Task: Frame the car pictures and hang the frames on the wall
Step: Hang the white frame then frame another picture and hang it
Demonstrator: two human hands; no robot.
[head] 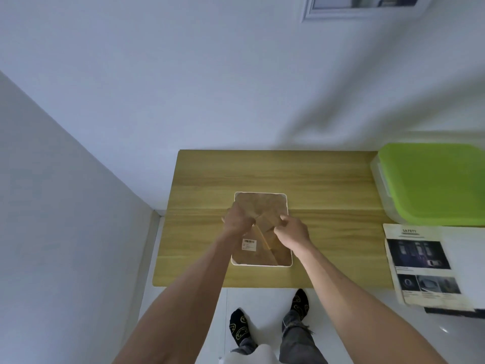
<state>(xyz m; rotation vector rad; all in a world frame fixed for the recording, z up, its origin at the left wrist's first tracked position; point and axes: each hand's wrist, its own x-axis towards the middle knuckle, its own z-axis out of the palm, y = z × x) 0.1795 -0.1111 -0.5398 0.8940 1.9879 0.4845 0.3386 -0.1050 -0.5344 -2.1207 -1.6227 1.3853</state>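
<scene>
A white-edged picture frame (pixel 262 203) lies face down in the middle of the wooden table (pixel 328 185), its brown backing board up, with a small white barcode label (pixel 248 244). My left hand (pixel 236 220) and my right hand (pixel 292 228) both rest on the back, fingers pinched on the brown stand flap (pixel 266 222) at its centre. A printed sheet with car pictures (pixel 422 264) lies at the table's right end, headed "SAFETY".
A clear plastic box with a green lid (pixel 433 179) stands at the right, behind the printed sheet. White walls close in behind and to the left of the table. Another white frame (pixel 364 6) hangs high on the wall. My feet in black socks stand on the white floor.
</scene>
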